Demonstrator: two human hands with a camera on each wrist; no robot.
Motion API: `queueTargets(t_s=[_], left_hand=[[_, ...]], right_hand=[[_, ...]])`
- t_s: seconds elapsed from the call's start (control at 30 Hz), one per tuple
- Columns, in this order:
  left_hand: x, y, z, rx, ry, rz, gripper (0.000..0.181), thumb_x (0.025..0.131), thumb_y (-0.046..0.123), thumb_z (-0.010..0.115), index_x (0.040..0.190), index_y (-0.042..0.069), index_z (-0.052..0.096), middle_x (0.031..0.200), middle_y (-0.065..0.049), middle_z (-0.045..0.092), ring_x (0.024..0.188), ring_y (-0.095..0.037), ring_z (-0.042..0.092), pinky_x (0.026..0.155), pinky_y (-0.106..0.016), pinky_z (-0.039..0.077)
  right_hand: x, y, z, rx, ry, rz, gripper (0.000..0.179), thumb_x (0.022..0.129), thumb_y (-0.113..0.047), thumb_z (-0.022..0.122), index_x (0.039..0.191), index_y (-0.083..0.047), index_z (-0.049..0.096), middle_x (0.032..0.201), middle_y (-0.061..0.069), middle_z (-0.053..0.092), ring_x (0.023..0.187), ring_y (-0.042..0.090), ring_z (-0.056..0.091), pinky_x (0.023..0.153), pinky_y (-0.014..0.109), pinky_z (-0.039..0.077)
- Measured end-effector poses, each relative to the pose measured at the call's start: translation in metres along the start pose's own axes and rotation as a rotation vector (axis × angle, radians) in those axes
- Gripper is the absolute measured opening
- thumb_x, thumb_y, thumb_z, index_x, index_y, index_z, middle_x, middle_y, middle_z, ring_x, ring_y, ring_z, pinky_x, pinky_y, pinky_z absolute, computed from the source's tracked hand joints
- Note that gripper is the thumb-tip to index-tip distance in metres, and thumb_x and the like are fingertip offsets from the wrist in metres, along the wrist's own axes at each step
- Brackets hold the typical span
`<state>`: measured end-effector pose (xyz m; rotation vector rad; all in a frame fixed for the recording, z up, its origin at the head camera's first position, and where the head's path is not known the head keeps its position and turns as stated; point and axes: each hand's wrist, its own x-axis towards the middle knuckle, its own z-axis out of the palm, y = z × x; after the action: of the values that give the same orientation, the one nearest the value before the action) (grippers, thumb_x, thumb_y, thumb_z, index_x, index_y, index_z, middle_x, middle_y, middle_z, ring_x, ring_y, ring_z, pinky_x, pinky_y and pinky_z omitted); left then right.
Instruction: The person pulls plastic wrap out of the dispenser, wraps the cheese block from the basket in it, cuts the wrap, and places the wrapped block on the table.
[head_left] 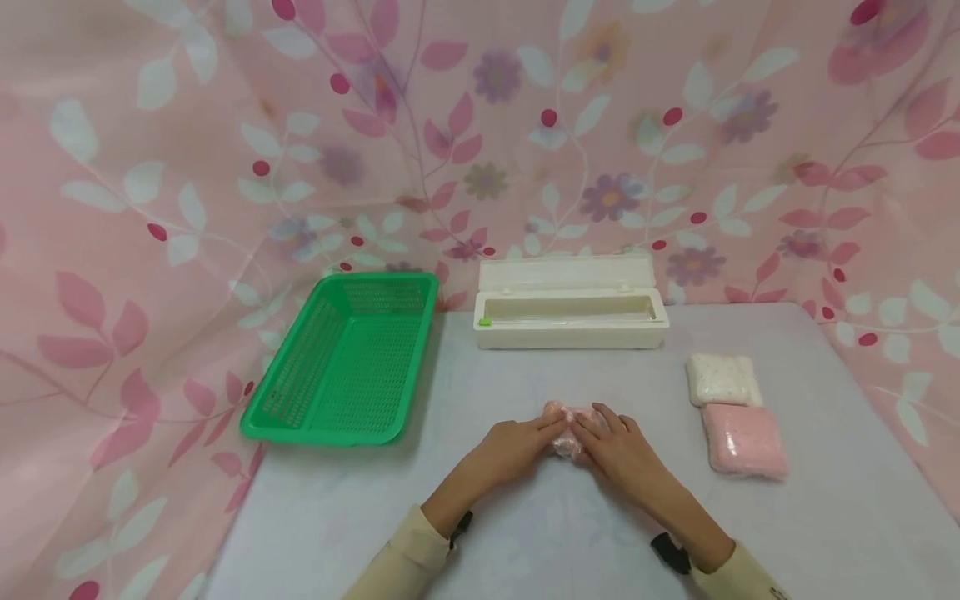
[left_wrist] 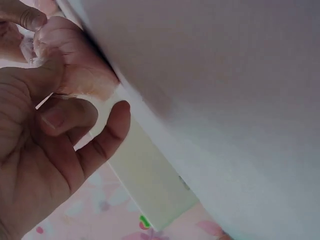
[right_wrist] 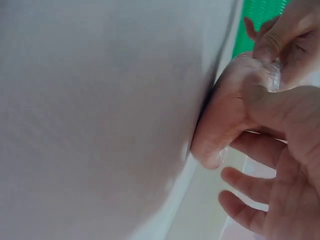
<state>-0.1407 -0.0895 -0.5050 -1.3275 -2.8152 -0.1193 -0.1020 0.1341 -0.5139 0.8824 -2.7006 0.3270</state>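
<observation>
A soft pink bundle in clear plastic wrap lies on the table between both hands. My left hand pinches its left side, thumb on the near face. From the right, my right hand holds it with the thumb pressed on the wrap. In the left wrist view the bundle bulges rounded below the thumb, and the lower fingers bend free of it. The right wrist view shows the bundle resting on the table, its film gathered and crinkled near the thumbs. Part of it is hidden by the hands.
A green plastic basket stands at the left. At the back is a white lidded wrap dispenser, lid raised, with a green slider. To the right lie a white wrapped packet and a pink wrapped packet, touching.
</observation>
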Motion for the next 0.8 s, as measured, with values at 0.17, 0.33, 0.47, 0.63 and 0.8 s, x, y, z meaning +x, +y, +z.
queueTargets(t_s=[0.17, 0.33, 0.47, 0.63, 0.8], left_hand=[[0.003, -0.004, -0.006, -0.198, 0.008, -0.056, 0.034, 0.104, 0.019, 0.051, 0.138, 0.019, 0.052, 0.134, 0.005, 0.060, 0.106, -0.013, 0.064, 0.083, -0.030, 0.052], [0.013, -0.004, -0.013, -0.383, 0.068, -0.136, 0.021, 0.106, 0.024, 0.045, 0.118, 0.017, 0.060, 0.107, 0.005, 0.068, 0.091, -0.007, 0.063, 0.080, -0.026, 0.050], [0.018, -0.008, -0.020, -0.598, 0.097, -0.224, 0.020, 0.105, 0.020, 0.047, 0.109, 0.013, 0.066, 0.092, 0.005, 0.068, 0.075, -0.005, 0.058, 0.070, -0.023, 0.049], [0.026, -0.014, -0.010, -0.700, 0.101, -0.352, 0.022, 0.103, 0.021, 0.051, 0.098, 0.010, 0.070, 0.077, 0.009, 0.061, 0.065, -0.004, 0.051, 0.058, -0.022, 0.044], [0.034, -0.014, 0.000, -0.595, 0.108, -0.465, 0.023, 0.102, 0.022, 0.053, 0.097, 0.008, 0.070, 0.071, 0.006, 0.059, 0.060, -0.007, 0.050, 0.053, -0.024, 0.041]], right_hand=[[0.003, 0.002, -0.004, 0.182, -0.053, 0.141, 0.031, 0.096, -0.017, 0.063, 0.124, -0.004, 0.061, 0.122, 0.013, 0.064, 0.127, 0.038, 0.048, 0.092, 0.059, 0.042], [0.009, 0.003, -0.008, 0.358, -0.033, 0.266, 0.023, 0.104, -0.020, 0.051, 0.116, -0.004, 0.062, 0.119, 0.017, 0.062, 0.116, 0.037, 0.056, 0.093, 0.057, 0.044], [0.014, 0.007, -0.010, 0.566, -0.054, 0.350, 0.027, 0.105, -0.025, 0.048, 0.113, -0.006, 0.066, 0.109, 0.008, 0.067, 0.102, 0.027, 0.063, 0.087, 0.049, 0.050], [0.021, 0.015, -0.008, 0.701, -0.103, 0.481, 0.024, 0.103, -0.024, 0.053, 0.106, -0.006, 0.069, 0.089, -0.001, 0.066, 0.078, 0.015, 0.057, 0.070, 0.035, 0.048], [0.029, 0.018, -0.002, 0.611, -0.117, 0.557, 0.025, 0.101, -0.024, 0.056, 0.105, -0.003, 0.069, 0.079, 0.000, 0.063, 0.072, 0.017, 0.055, 0.063, 0.035, 0.046]])
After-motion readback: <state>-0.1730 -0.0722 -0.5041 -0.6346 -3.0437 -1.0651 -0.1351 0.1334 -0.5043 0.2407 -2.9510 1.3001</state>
